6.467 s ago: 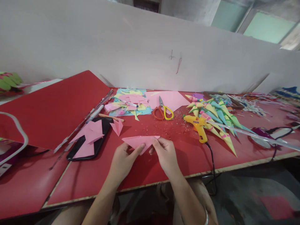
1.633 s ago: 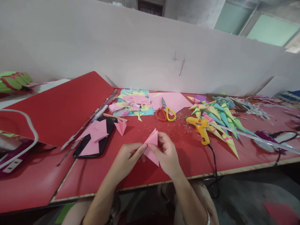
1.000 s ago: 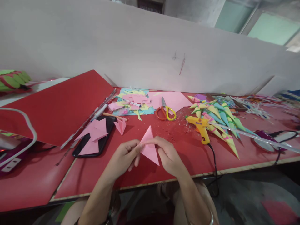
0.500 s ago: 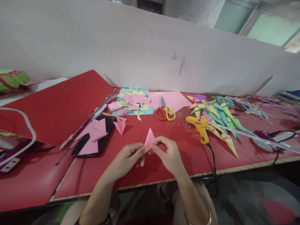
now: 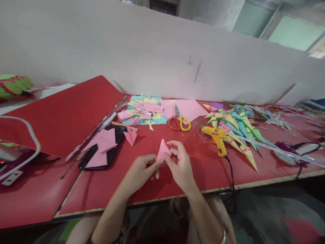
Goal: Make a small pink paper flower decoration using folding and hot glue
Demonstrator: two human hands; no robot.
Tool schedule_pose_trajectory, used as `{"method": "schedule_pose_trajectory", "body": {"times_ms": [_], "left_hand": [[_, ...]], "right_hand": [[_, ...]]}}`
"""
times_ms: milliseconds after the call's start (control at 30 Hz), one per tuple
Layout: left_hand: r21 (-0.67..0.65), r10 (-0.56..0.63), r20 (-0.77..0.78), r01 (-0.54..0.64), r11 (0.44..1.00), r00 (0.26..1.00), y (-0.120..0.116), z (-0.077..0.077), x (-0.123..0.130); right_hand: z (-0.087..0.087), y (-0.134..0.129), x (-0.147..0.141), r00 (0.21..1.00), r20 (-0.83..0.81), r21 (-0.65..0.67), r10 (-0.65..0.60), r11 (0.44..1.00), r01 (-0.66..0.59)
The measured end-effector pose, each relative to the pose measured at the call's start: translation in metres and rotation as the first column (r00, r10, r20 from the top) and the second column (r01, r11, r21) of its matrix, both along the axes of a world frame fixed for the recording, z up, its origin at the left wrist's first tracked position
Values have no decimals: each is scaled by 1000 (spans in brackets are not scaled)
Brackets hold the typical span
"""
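A small folded pink paper triangle (image 5: 163, 151) is held between my two hands above the red table, its point upward. My left hand (image 5: 142, 169) pinches its lower left corner with thumb and fingers. My right hand (image 5: 179, 164) grips the right side, thumb on the front face and fingers curled behind. Two layers show at the tip. A finished-looking folded pink paper piece (image 5: 131, 137) lies to the left, beside a black tray (image 5: 110, 159) with pink paper pieces (image 5: 104, 144) on it.
Scissors (image 5: 179, 121) with red and yellow handles lie ahead. A yellow hot glue gun (image 5: 216, 138), its cord over the table edge, is at right beside several paper cones (image 5: 243, 125). Paper scraps (image 5: 144, 111) and a pink sheet (image 5: 182, 107) lie against the white wall.
The paper triangle has tilted slightly and its layers have parted at the tip. My left hand has shifted a little to the right, and my right fingers have lifted a bit.
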State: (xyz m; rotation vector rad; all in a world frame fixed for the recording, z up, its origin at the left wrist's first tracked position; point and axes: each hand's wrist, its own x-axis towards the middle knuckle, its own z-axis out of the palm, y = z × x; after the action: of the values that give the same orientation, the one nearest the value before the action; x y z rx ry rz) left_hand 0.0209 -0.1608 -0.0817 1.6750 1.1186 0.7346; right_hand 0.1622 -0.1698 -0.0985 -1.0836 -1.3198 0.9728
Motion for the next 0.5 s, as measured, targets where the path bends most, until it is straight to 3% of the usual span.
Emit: {"method": "schedule_pose_trajectory", "body": {"times_ms": [167, 300, 400, 500], "left_hand": [[-85, 33, 63, -27, 996, 997, -1, 1, 2], [-65, 61, 74, -56, 996, 995, -1, 3, 4], [-36, 85, 71, -82, 996, 994, -1, 4, 5], [-28, 87, 67, -85, 996, 994, -1, 4, 6]], "right_hand": [[0, 3, -3, 989, -146, -101, 19, 994, -34], [-1, 6, -4, 964, -263, -190, 38, 978, -91], [-1, 6, -4, 972, -220, -173, 80, 978, -119], [1, 4, -3, 988, -149, -138, 34, 989, -55]]}}
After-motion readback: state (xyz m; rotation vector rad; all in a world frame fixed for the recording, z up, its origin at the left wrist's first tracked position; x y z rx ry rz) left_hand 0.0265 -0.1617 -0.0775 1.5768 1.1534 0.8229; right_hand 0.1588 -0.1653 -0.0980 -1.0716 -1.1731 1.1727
